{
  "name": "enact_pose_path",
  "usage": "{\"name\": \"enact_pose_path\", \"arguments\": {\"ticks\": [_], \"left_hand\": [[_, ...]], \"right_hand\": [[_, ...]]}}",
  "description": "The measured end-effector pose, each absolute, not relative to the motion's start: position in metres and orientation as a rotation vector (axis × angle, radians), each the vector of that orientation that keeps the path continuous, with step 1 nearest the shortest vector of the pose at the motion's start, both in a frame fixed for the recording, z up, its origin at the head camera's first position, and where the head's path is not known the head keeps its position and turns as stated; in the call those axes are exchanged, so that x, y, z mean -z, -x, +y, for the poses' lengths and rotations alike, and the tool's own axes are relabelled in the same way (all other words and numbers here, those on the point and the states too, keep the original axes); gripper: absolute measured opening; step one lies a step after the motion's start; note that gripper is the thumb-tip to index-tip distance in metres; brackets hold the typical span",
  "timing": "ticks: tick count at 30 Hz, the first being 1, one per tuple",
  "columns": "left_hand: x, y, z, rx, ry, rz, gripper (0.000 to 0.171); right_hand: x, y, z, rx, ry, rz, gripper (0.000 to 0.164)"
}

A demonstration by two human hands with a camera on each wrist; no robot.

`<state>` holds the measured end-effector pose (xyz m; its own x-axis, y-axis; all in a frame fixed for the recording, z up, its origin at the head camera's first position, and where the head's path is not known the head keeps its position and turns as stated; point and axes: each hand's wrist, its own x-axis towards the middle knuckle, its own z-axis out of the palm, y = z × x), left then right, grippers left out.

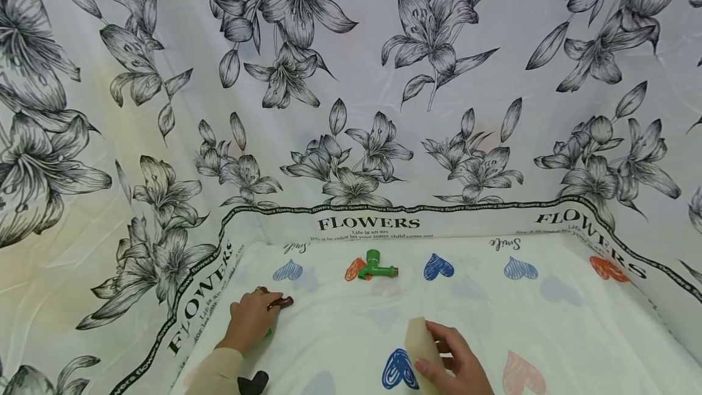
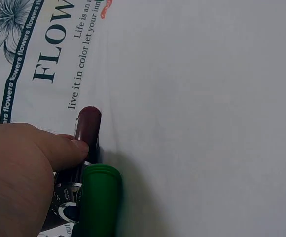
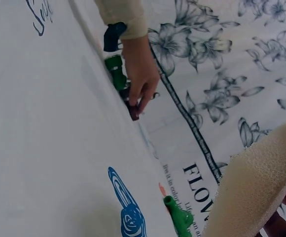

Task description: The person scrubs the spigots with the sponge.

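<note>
At the left of the cloth, my left hand (image 1: 254,317) pinches a dark reddish-brown and black object (image 2: 89,129) with silver trim. Its rounded brown end points away from the hand; its kind cannot be told. Right beside it lies a green cylindrical piece (image 2: 101,197), mostly hidden by the hand in the head view. My right hand (image 1: 459,361) grips a cream foam sponge block (image 1: 421,346) over the front middle, thumb on the near face and fingers behind. The sponge's porous surface fills the corner of the right wrist view.
A green tap-shaped piece (image 1: 373,266) with a brown tip lies toward the back. Some dark item (image 1: 253,383) shows beside the left sleeve, its kind unclear. Heart-printed white cloth (image 1: 340,328) covers the surface, and a flower-printed curtain (image 1: 373,157) rises behind and at the sides.
</note>
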<state>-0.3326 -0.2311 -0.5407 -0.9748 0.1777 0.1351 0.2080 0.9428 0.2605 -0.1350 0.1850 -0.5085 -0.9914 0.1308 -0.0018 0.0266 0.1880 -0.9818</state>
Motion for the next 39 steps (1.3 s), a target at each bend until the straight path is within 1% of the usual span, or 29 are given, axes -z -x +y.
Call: {"name": "enact_pose_path", "arguments": {"ticks": [5, 11, 16, 22, 29, 33, 39], "left_hand": [[0.540, 0.333, -0.223, 0.397, 0.287, -2.995, 0.034], [0.526, 0.336, -0.213, 0.296, 0.352, -2.930, 0.039], [0.511, 0.343, -0.196, 0.468, 0.408, -2.829, 0.046], [0.488, 0.359, -0.155, 0.860, 0.513, -2.745, 0.058], [0.470, 0.373, -0.098, 1.036, 0.614, -2.589, 0.066], [0.474, 0.382, -0.072, 1.112, 0.610, -2.565, 0.069], [0.492, 0.396, -0.040, 1.182, 0.575, -2.648, 0.071]], "right_hand": [[0.504, 0.133, 0.186, -1.944, 0.135, -2.344, 0.065], [0.502, 0.131, 0.191, -1.922, 0.157, -2.333, 0.064], [0.505, 0.130, 0.197, -1.916, 0.212, -2.353, 0.066], [0.508, 0.127, 0.204, -1.877, 0.218, -2.337, 0.064], [0.508, 0.126, 0.207, -1.919, 0.272, -2.323, 0.065], [0.507, 0.124, 0.207, -1.899, 0.263, -2.331, 0.066], [0.506, 0.121, 0.203, -1.924, 0.276, -2.312, 0.066]]}}
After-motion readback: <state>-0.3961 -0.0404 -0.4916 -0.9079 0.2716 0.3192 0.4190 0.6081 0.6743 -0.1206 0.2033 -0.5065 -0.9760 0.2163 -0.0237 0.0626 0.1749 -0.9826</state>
